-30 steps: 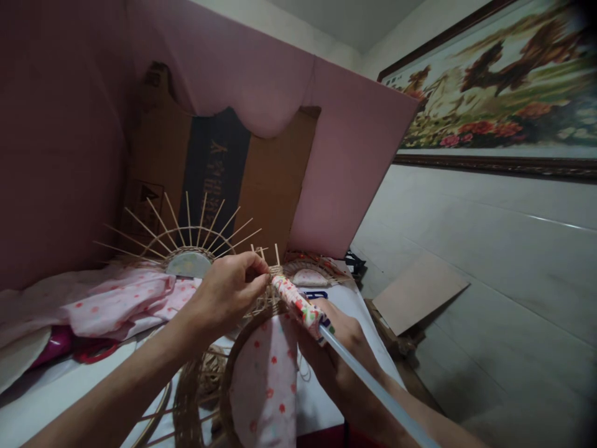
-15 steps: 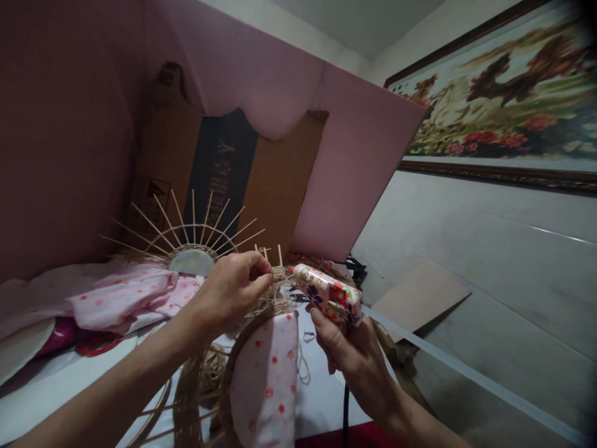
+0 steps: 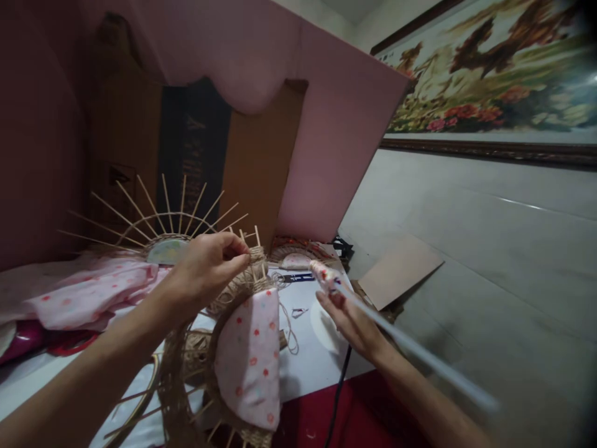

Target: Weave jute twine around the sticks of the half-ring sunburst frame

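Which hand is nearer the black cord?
Right. The right hand is just above the cord, holding a glue gun; the left hand is farther off, to the left, at a woven frame.

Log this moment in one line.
Left hand: pinching edge of woven tan twine band | right hand: holding floral-patterned glue gun, apart from band | below band in view: pale pink, red-dotted, half-round fabric panel

A white tabletop [image 3: 308, 367] holds spotted cloth [image 3: 93, 292] left of the left fingers [image 3: 233, 267]. A blue tool [image 3: 301, 277] lies to their right.
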The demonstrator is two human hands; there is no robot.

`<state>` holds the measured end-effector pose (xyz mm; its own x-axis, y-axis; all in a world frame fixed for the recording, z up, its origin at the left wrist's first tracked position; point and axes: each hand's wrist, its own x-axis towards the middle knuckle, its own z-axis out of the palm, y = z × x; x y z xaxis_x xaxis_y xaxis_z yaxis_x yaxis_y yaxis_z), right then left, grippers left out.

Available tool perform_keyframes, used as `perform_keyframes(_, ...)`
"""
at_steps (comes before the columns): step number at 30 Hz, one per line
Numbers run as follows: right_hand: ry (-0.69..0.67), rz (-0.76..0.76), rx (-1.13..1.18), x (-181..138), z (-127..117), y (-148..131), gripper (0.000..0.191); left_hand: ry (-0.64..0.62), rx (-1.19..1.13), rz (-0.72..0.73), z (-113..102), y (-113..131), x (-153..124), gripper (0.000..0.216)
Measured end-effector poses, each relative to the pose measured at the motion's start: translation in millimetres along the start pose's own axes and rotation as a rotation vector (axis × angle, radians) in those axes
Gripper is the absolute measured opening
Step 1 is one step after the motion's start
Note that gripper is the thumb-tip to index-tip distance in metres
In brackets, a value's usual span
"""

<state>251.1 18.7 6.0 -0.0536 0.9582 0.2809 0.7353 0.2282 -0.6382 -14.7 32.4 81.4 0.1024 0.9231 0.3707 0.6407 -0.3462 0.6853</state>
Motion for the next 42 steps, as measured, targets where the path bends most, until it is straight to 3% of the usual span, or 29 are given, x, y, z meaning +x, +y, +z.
perform_keyframes(4, -0.087, -0.015, -0.305, -11.2, 5.2, 26.6, 0.024, 0.006, 0.04, -0.041, -0.5, 2.0, 0.0, 0.02)
perform_keyframes(10, -0.23, 0.115, -0.63, -33.1, 10.4, 41.4, 0.027, -0.019, 0.066, -0.063, -1.7, 5.5, -2.5, 0.018)
perform_keyframes(18, -0.236, 0.066, -0.604, -30.6, 16.8, 42.8, 0.029, -0.017, 0.085, -0.068, -1.0, 4.3, -0.1, 0.02)
perform_keyframes(25, -0.057, 0.084, -0.608, -12.6, 36.0, 51.7, 0.032, -0.014, 0.073, -0.051, -2.4, 5.4, -1.2, 0.019)
perform_keyframes(30, -0.167, 0.051, -0.621, -22.7, 21.9, 41.1, 0.042, 0.0, 0.033, -0.013, -2.5, 5.1, -2.6, 0.018)
perform_keyframes(32, -0.136, 0.015, -0.636, -20.9, 10.2, 27.9, 0.04, -0.002, 0.017, -0.007, -2.5, 5.2, -3.7, 0.019)
perform_keyframes(34, -0.086, -0.098, -0.497, -13.7, 0.9, 8.9, 0.032, -0.008, 0.005, -0.003, -2.5, 5.2, -4.9, 0.019)
perform_keyframes(37, -0.083, -0.219, 0.035, 4.0, -1.1, -28.2, 0.03, -0.012, -0.029, 0.009, -2.6, 5.4, -6.1, 0.018)
perform_keyframes(42, -0.25, -0.06, 0.743, 34.6, 18.5, -85.8, 0.032, -0.01, -0.055, 0.017, -3.3, 7.2, -6.6, 0.017)
